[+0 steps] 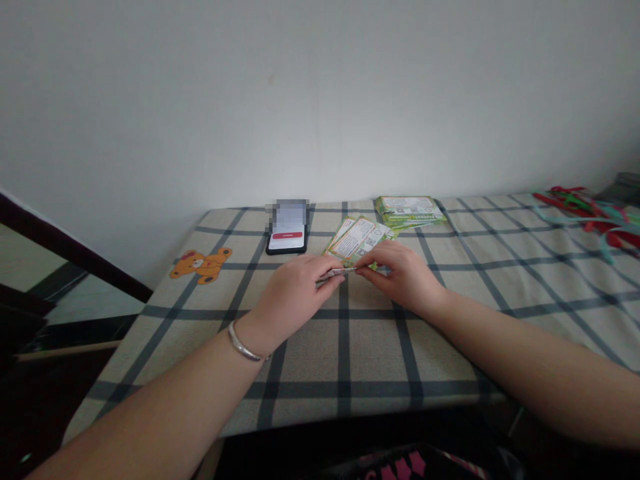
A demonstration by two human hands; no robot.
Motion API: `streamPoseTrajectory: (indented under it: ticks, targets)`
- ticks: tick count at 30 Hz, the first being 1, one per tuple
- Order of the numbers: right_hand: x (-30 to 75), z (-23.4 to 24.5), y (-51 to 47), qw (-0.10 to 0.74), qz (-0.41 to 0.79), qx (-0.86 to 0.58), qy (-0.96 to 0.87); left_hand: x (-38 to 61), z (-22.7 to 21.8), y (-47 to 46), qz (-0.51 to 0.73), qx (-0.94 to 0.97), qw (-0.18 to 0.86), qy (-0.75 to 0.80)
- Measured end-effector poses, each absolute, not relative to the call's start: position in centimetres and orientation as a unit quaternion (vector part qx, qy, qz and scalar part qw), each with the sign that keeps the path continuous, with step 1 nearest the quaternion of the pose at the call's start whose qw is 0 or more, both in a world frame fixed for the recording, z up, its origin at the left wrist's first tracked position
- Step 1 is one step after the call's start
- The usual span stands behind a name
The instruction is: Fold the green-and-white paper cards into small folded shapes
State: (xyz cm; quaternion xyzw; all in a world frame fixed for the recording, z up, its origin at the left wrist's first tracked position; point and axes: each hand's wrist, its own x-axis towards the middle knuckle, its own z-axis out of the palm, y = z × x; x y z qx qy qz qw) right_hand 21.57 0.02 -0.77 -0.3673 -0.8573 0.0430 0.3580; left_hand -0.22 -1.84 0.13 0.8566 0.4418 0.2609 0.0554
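Note:
Between my two hands is a thin, pale piece of folded paper or card [339,271], seen nearly edge-on. My left hand [300,283] pinches its left end between thumb and fingers; a silver bracelet circles that wrist. At its right end, the thumb and fingertips of my right hand [400,273] are closed on it. Just beyond my fingers, a few green-and-white printed cards [357,239] lie fanned out on the cloth, partly hidden by my right hand. Farther back, against the wall, sits a stack of similar cards [410,208].
A phone [287,233] with a lit screen lies left of the cards. On the left, an orange bear cutout [201,265] is flat on the checked tablecloth [320,360]. Red and teal ribbons [595,213] are heaped at the far right. A wall [320,100] borders the back edge.

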Motion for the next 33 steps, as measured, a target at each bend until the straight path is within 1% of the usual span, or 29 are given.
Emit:
streamPoseTrajectory:
  ticks: [4, 7, 10, 14, 20, 23, 27, 30, 33]
  targets:
    - [21.57, -0.74, 0.01, 0.343, 0.041, -0.358, -0.868, 0.03, 0.54, -2.48, 0.23, 0.86, 0.046, 0.453]
    - [21.48, -0.65, -0.16, 0.34, 0.044, -0.357, -0.869, 0.18, 0.59, -2.83, 0.251, 0.854, 0.016, 0.456]
    - [21.4, -0.82, -0.29, 0.361, 0.057, -0.374, -0.852, 0.23, 0.49, -2.96, 0.273, 0.843, 0.013, 0.463]
    - [21.41, -1.18, -0.26, 0.408, 0.079, -0.402, -0.816, 0.24, 0.51, -2.91, 0.287, 0.829, 0.086, 0.472]
    - [21.5, -0.78, -0.4, 0.385, 0.02, -0.363, -0.849, 0.35, 0.49, -2.73, 0.318, 0.807, 0.196, 0.457]
    - [21.51, -0.58, -0.44, 0.397, 0.005, -0.334, -0.855, 0.43, 0.36, -2.67, 0.332, 0.782, 0.263, 0.457]
    - [21.51, -0.57, -0.36, 0.418, -0.015, -0.331, -0.846, 0.5, 0.21, -2.62, 0.346, 0.747, 0.344, 0.452]
    - [21.51, -0.56, -0.37, 0.429, -0.021, -0.322, -0.844, 0.54, 0.12, -2.61, 0.355, 0.738, 0.364, 0.443]
    - [21.51, -0.52, -0.45, 0.431, -0.016, -0.318, -0.844, 0.61, 0.11, -2.69, 0.363, 0.745, 0.348, 0.438]
